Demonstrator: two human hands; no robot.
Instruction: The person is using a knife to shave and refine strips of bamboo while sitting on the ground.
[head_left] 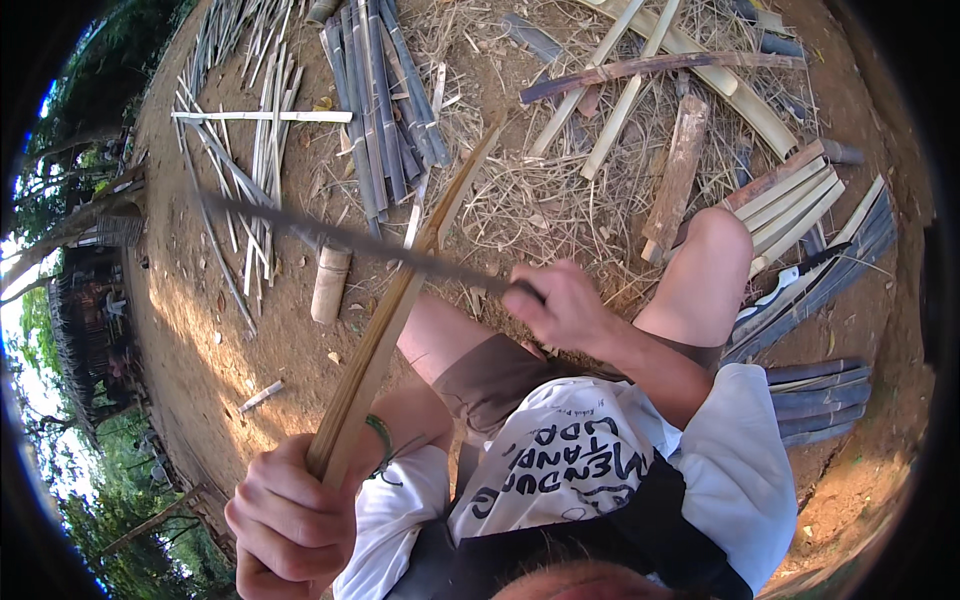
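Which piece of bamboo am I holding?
The long tan strip in your left hand, its pointed end away from you; the dark blade in your right hand crosses it in view. The other pieces lie around you, unheld.

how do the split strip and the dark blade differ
The split strip is tan and yellow-brown; the dark blade is dark grey-brown.
The split strip slants up to the right from the left hand; the dark blade slants up to the left from the right hand.
The split strip looks fairly crisp; the dark blade is blurred.
Both are long and narrow.
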